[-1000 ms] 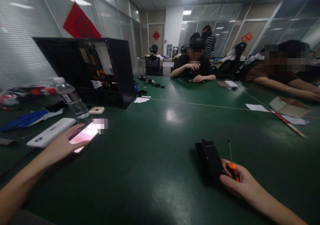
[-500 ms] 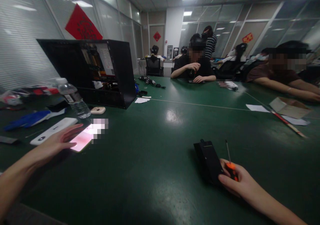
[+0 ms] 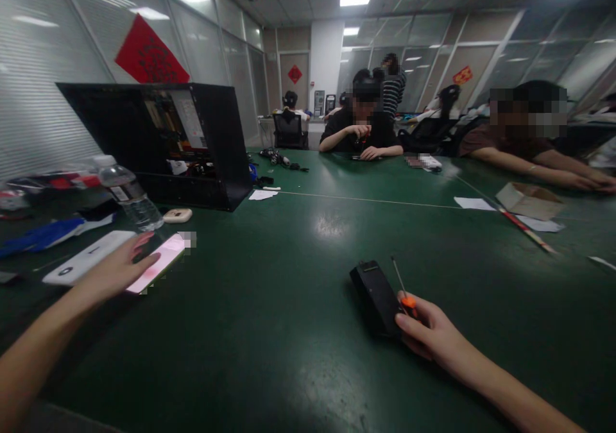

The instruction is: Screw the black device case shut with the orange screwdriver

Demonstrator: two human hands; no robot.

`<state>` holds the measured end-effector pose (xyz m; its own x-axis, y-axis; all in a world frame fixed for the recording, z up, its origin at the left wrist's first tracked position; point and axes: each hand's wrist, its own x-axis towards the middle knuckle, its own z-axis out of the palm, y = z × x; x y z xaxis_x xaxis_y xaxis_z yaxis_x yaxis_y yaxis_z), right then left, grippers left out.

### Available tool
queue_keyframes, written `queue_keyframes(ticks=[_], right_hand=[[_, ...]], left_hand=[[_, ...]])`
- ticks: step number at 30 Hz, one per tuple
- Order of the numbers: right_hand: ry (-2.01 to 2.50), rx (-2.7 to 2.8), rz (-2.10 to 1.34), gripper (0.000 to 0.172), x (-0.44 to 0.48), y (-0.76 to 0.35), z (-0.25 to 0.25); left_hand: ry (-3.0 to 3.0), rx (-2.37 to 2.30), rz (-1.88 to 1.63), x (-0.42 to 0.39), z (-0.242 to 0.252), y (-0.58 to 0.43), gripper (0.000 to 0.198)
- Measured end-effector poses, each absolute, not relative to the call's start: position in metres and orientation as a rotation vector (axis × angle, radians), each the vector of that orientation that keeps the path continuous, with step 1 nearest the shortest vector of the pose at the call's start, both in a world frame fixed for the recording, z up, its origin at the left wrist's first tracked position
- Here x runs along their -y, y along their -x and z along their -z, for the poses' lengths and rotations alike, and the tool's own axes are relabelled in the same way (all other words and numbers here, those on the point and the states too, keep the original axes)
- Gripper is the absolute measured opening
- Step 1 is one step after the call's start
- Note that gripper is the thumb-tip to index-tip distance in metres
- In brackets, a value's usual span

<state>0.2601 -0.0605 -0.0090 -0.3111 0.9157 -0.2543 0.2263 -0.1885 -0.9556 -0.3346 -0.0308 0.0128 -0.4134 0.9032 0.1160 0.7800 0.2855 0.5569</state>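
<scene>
My right hand [image 3: 433, 330] is closed around the end of a boxy black part [image 3: 378, 298], which is held at a tilt on or just over the green table. The same hand grips a screwdriver [image 3: 408, 301] with an orange and black handle, its thin shaft pointing up. On the left, my left hand [image 3: 120, 263] reaches over a phone [image 3: 161, 261] whose pink screen is lit. Its thumb and fingers are spread, and the thumb lies over the phone's near part. Beside that hand is a white power-bank-like slab [image 3: 86, 256], partly covered by my wrist.
An open black computer case [image 3: 219, 144] stands at back left, behind a water bottle [image 3: 129, 195], a small cream case [image 3: 178, 215] and blue gloves [image 3: 43, 235]. Cables [image 3: 279, 158] lie farther back. At right are a cardboard box [image 3: 527, 201] and papers [image 3: 474, 203]. Other people sit around the table.
The view has turned slightly right. My left thumb has moved farther over the phone screen. My right hand still holds the black part and the screwdriver.
</scene>
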Motion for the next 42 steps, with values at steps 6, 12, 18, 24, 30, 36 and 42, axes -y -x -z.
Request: queue_keyframes(ticks=[6, 12, 18, 24, 30, 36, 42], right_hand=[[1.259, 1.594, -1.523, 0.048, 0.059, -0.258, -0.001], [1.257, 1.663, -1.442, 0.046, 0.059, -0.258, -0.006], [1.279, 1.638, -1.397, 0.047, 0.058, -0.261, -0.002], [1.326, 1.701, -1.333, 0.044, 0.056, -0.258, -0.003], [1.343, 1.710, -1.308, 0.047, 0.054, -0.258, 0.000], [1.424, 1.635, -1.389, 0.054, 0.056, -0.255, -0.006], [1.451, 1.590, -1.391, 0.058, 0.059, -0.253, -0.010]], left_hand=[[-1.733, -1.386, -1.173, 0.012, -0.023, 0.151, 0.060], [-1.913, -0.904, -1.085, 0.005, 0.006, 0.003, 0.054], [-2.204, -1.437, -1.123, -0.030, -0.027, 0.092, 0.036], [-1.734, -2.483, -0.646, -0.014, -0.044, 0.310, 0.056], [-1.485, -2.410, -0.576, 0.000, -0.022, 0.376, 0.050], [-1.354, -2.338, -0.652, -0.027, -0.010, 0.362, 0.058], [-1.415, -2.257, -0.794, -0.031, -0.011, 0.364, 0.054]])
